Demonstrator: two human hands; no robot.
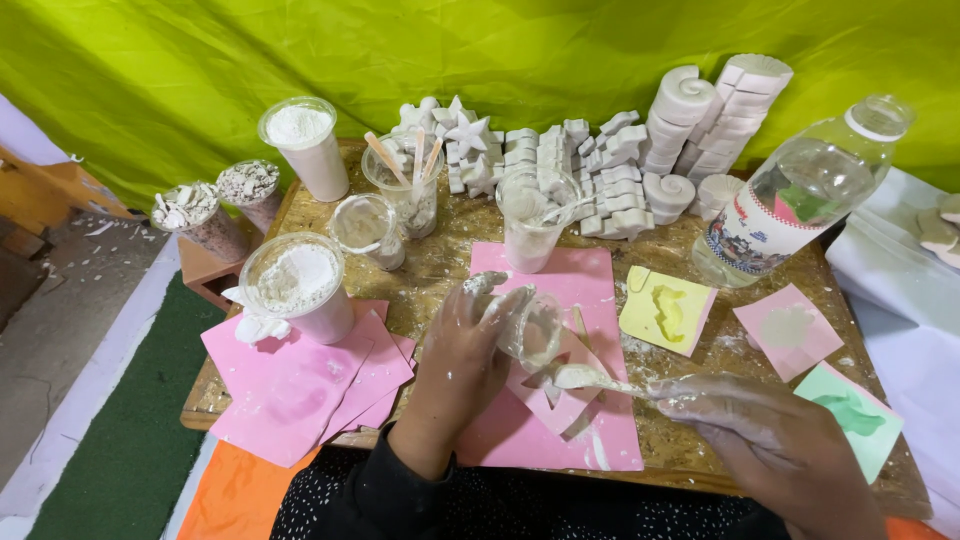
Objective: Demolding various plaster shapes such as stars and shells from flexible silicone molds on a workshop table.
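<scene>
- Nearest the lens, right hand, plaster-coated, fingers closed round the handle of a spoon; bowl of the spoon loaded with white mix.
- Just beyond, left hand, also smeared white, wrapped round a small clear cup, tilted down toward the mould.
- Under both, pink star mould, lying on a pink sheet; spoon tip hovering right over the star hollow.
- Looks like the filling step: plaster going from cup to mould, hollow only partly filled by the look of it.
- Next move calls for a steady cup, a slow scrape into the star points, no spill over the rim.
- Off to the right, yellow mould, pink mould, green mould, all apart from the hands.
- Left side, stack of pink moulds beside a tub of white powder.
- Farther back, cup of wooden sticks, second powder tub, big clear bottle lying tilted.
- At the far edge, rows of finished white casts against the green cloth.
</scene>
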